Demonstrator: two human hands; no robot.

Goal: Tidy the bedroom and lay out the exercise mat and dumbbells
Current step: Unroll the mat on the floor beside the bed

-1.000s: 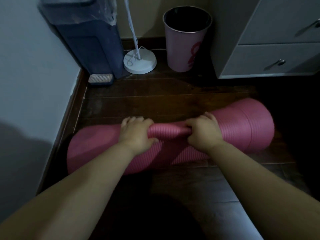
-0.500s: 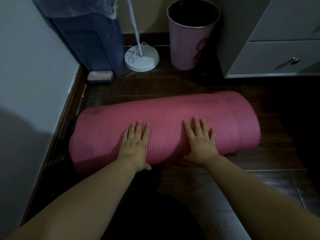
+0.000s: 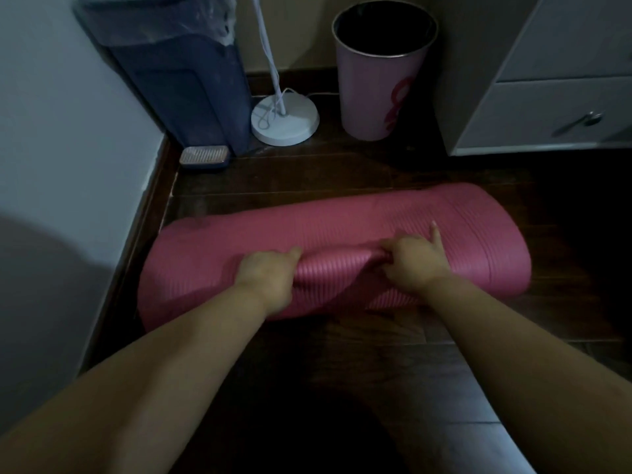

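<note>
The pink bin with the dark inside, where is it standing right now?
In the head view the pink bin stands at the top centre, on the wooden floor, between the white lamp base on its left and the grey drawer unit on its right.

Corner of a home bedroom, dim light, dark wooden floor with skirting along a pale wall, grey drawer unit with metal handles on the right, pink waste bin, white lamp base with cord, pink exercise mat rolled on the floor
</note>
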